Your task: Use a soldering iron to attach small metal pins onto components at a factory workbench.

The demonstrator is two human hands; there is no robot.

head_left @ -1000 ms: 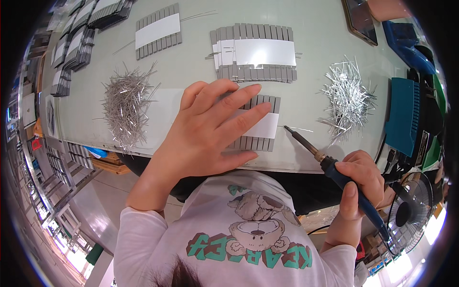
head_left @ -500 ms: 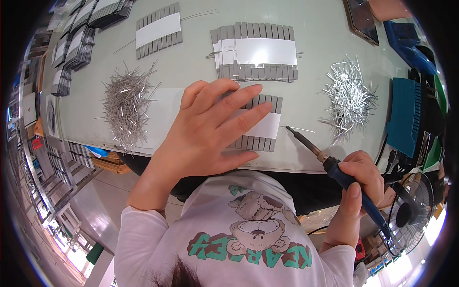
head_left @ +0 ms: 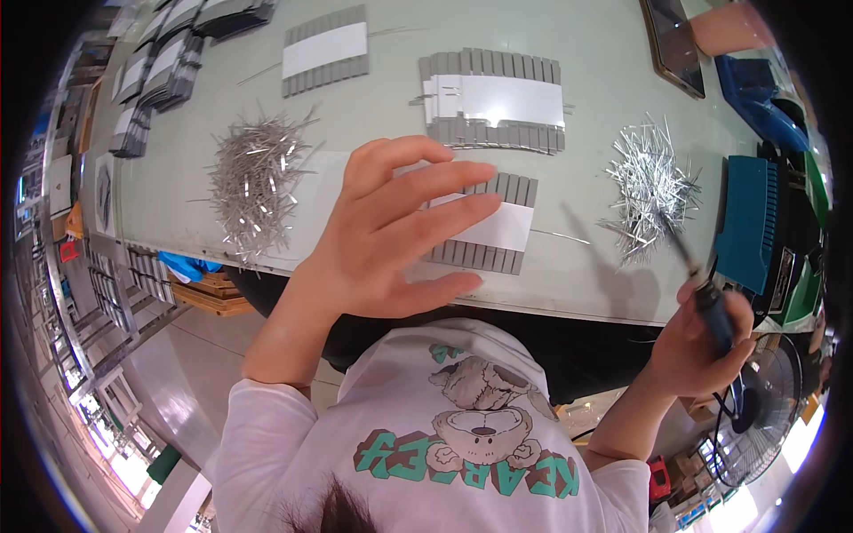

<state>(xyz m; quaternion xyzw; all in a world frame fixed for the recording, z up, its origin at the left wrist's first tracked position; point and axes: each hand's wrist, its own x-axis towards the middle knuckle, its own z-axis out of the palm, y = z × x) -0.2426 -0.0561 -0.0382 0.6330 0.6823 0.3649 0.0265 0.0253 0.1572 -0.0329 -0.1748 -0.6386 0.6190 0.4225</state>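
A soldering iron [head_left: 713,311] with a dark blue handle is gripped in my right hand [head_left: 702,351] at the table's right front edge. Its blurred tip points up toward a pile of thin silvery wires [head_left: 653,191]. My left hand [head_left: 382,235] is spread over the left part of a panel of grey strips with a white band [head_left: 502,226]; it holds nothing, and whether the fingertips touch is hard to tell. From the panel's right side sticks out a single thin wire [head_left: 564,236]. My left hand hides the panel's left end.
A second wire pile [head_left: 258,186] lies left of my left hand. Farther back are overlapping banded panels [head_left: 511,98], a single panel [head_left: 325,51] and stacks at far left [head_left: 173,67]. A phone [head_left: 673,49], teal box [head_left: 748,222] and fan [head_left: 760,409] are at right.
My right hand has drawn the soldering iron away from the wire at the panel's right side, moving right and tilting it more upright. My left hand stays over the panel. The view has shifted slightly.
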